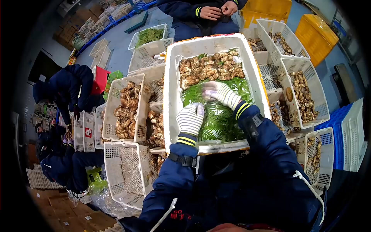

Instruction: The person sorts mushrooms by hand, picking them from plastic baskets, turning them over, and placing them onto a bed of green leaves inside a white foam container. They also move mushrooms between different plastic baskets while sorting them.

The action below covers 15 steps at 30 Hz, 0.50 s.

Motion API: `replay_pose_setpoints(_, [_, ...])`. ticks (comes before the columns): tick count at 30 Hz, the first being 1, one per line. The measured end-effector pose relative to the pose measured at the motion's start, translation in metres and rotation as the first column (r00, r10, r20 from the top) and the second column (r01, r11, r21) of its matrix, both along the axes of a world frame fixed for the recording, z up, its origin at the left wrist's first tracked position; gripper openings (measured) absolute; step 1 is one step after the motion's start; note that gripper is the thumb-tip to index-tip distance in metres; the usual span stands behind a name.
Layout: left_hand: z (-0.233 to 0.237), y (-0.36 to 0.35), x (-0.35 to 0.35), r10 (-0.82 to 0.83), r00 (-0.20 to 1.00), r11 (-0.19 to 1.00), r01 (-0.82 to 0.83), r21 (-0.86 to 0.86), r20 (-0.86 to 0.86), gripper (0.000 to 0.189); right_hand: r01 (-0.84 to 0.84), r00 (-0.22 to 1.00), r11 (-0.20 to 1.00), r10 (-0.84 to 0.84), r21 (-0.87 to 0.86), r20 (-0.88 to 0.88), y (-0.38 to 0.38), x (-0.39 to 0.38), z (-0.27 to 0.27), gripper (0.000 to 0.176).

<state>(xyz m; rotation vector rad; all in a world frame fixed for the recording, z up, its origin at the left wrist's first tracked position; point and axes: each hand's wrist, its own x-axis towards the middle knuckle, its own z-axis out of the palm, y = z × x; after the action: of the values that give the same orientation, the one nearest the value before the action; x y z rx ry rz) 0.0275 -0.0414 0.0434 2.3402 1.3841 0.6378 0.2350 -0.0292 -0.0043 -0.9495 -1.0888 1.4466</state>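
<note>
A white foam box (168, 96) stands before me. Rows of brown-and-white mushrooms (210, 69) lie packed at its far end, and green fern leaves (220, 125) cover the nearer part. My left hand (190, 119), in a striped white glove, is over the ferns by the box's left wall. Its fingers are curled together, and whatever they hold is hidden. Stretched over the ferns just below the mushrooms is my right hand (222, 94), in a matching glove. Its fingers are slightly blurred and apart from the thumb, with nothing visible in them.
Plastic crates of mushrooms (127, 110) (303, 96) flank the box on both sides. A bare-bottomed crate (129, 166) sits at lower left. Across the box, a person's hands (218, 11) are close together. Other people (69, 87) work at left. A yellow box (316, 38) stands at upper right.
</note>
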Motion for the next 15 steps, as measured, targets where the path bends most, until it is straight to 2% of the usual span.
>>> replay_pose_setpoints(1, [0.002,-0.001,-0.002,0.016,1.000,0.999,-0.016,-0.032,0.021,0.032,0.067,0.988,0.998,-0.068,0.016,0.137,0.015,0.016,-0.026,0.055])
replay_pose_setpoints(2, [0.006,-0.004,-0.002,0.061,0.995,0.998,-0.061,-0.005,0.077,0.031,0.205,0.978,0.978,-0.204,-0.045,0.032,0.015,0.022,-0.024,0.054])
replay_pose_setpoints(3, [0.011,-0.007,-0.002,0.082,0.997,0.995,-0.081,-0.059,0.014,0.038,0.330,0.939,0.936,-0.339,-0.123,-0.062,0.013,0.025,-0.022,0.052])
replay_pose_setpoints(5, [0.023,-0.012,0.000,0.028,0.954,0.958,-0.111,-0.265,-0.299,0.048,0.386,0.837,0.911,-0.413,-0.148,-0.360,0.010,0.026,-0.015,0.043])
replay_pose_setpoints(6, [0.024,-0.017,0.000,-0.017,0.954,0.948,-0.080,-0.308,-0.298,0.056,0.387,0.776,0.901,-0.434,-0.198,-0.458,0.011,0.020,-0.009,0.045])
replay_pose_setpoints(7, [0.021,-0.027,-0.003,-0.059,0.967,0.944,-0.027,-0.330,-0.247,0.055,0.335,0.770,0.899,-0.433,-0.282,-0.468,0.012,0.015,-0.002,0.050])
replay_pose_setpoints(8, [0.002,-0.028,0.001,-0.116,0.929,0.926,-0.027,-0.377,-0.352,0.041,0.248,0.749,0.935,-0.351,-0.254,-0.562,0.011,0.009,0.003,0.053])
replay_pose_setpoints(9, [0.006,-0.042,-0.002,-0.140,0.968,0.890,0.030,-0.456,-0.208,0.026,0.148,0.715,0.964,-0.257,-0.220,-0.650,0.010,-0.001,0.005,0.056])
replay_pose_setpoints(10, [-0.035,-0.051,-0.003,-0.244,0.969,0.939,0.223,-0.260,-0.049,0.030,0.196,0.778,0.964,-0.264,-0.179,-0.569,-0.007,-0.022,0.034,0.058])
replay_pose_setpoints(11, [-0.021,-0.057,-0.001,-0.266,0.960,0.914,0.224,-0.338,-0.083,0.028,0.168,0.769,0.971,-0.236,-0.170,-0.594,-0.012,-0.037,0.045,0.059])
replay_pose_setpoints(12, [-0.008,-0.061,-0.001,-0.269,0.957,0.883,0.201,-0.425,-0.107,0.028,-0.005,0.677,0.994,-0.078,-0.111,-0.732,-0.005,-0.046,0.036,0.058])
replay_pose_setpoints(13, [-0.017,-0.062,-0.004,-0.245,0.969,0.893,0.234,-0.384,0.019,0.028,0.113,0.729,0.952,-0.274,-0.284,-0.627,-0.014,-0.082,0.068,0.061])
replay_pose_setpoints(14, [0.001,-0.060,-0.002,-0.267,0.948,0.873,0.161,-0.461,-0.174,0.031,0.043,0.795,0.966,-0.189,-0.257,-0.576,-0.024,-0.114,0.095,0.062])
replay_pose_setpoints(15, [-0.009,-0.051,0.004,-0.509,0.771,0.826,0.312,-0.470,-0.383,0.036,-0.010,0.848,0.974,-0.112,-0.226,-0.519,-0.029,-0.141,0.110,0.064])
